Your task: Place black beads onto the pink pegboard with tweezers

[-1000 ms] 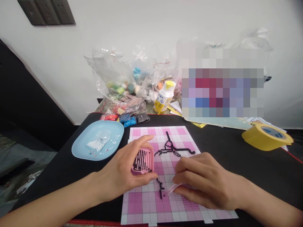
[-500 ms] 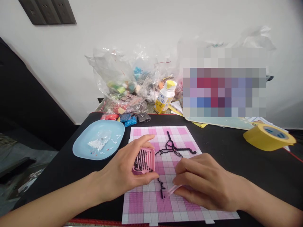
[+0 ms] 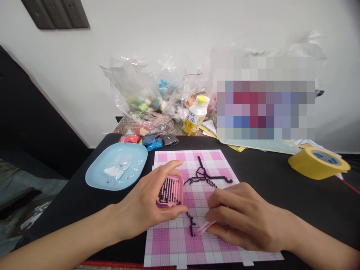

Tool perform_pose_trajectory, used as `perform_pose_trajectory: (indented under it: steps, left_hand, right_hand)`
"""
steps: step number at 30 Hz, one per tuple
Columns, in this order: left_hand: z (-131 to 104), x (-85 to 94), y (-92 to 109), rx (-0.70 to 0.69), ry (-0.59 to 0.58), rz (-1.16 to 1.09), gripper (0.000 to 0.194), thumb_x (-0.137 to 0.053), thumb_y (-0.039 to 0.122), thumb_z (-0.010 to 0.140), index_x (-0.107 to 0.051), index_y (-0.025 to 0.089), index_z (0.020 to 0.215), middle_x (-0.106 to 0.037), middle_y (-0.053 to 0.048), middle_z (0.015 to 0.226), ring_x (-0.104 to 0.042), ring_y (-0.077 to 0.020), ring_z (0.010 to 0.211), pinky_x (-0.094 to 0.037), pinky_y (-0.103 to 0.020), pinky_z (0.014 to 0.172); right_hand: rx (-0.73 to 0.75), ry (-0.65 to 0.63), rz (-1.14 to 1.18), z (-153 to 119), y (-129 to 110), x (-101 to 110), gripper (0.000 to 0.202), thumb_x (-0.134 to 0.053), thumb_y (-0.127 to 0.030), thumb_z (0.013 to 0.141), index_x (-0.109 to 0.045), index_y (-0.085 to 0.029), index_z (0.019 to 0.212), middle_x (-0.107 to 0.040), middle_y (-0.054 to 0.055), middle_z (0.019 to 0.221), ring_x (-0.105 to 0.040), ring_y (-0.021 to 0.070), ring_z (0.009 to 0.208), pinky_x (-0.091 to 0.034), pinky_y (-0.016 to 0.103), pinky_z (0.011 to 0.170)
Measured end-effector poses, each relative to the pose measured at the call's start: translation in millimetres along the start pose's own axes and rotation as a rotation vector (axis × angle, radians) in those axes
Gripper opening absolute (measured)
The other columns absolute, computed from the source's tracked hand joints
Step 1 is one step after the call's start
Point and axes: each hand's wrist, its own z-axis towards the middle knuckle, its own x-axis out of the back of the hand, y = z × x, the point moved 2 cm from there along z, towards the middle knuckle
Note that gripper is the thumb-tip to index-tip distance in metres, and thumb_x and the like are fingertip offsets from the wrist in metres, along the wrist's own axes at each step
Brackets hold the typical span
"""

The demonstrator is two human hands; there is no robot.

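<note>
My left hand (image 3: 149, 197) is closed around a small pink ridged tray (image 3: 170, 190) with black beads in its grooves, above the left part of a pink and white checkered pegboard (image 3: 161, 242). Pinched in my right hand (image 3: 239, 215) is a pair of pink tweezers (image 3: 206, 227), its tips low over the board beside a short line of black beads (image 3: 191, 229). A larger branching outline of black beads (image 3: 204, 175) lies on the board's upper part. My hands hide some of the board between them.
A light blue plate (image 3: 95, 174) with white beads and a small bag lies left. Behind are bead packets (image 3: 154, 144), clear bags (image 3: 132, 86) and a yellow-capped bottle (image 3: 195, 115). Yellow tape (image 3: 317, 163) sits at the right.
The view has shifted very slightly. Both hands keep almost the same place and grip, and the tweezer tips have barely moved.
</note>
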Motion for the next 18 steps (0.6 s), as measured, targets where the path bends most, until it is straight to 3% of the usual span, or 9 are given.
perform_pose_trajectory:
  steps: [8,18]
  left_hand:
    - [0.5,-0.1,1.2,0.018,0.007,-0.012,0.083,-0.079,0.032,0.079,-0.026,0.038,0.143,-0.06,0.001,0.121,-0.061,-0.0196,0.109,-0.044,-0.034,0.103]
    - [0.3,0.2,2.1,0.025,0.011,-0.025,0.085,-0.081,0.029,0.078,-0.026,0.039,0.142,-0.06,0.002,0.119,-0.06,-0.0193,0.109,-0.045,-0.034,0.102]
  right_hand:
    - [-0.003,0.009,0.035,-6.3,3.2,-7.1,0.023,-0.042,-0.03,0.102,-0.06,-0.019,0.093,-0.058,0.001,0.079,-0.048,0.0096,0.058,-0.038,0.025,0.055]
    - [0.012,-0.038,0.016,2.1,0.0,-0.2,0.026,-0.04,-0.029,0.102,-0.061,-0.018,0.091,-0.061,0.001,0.078,-0.049,0.0099,0.057,-0.039,0.024,0.053]
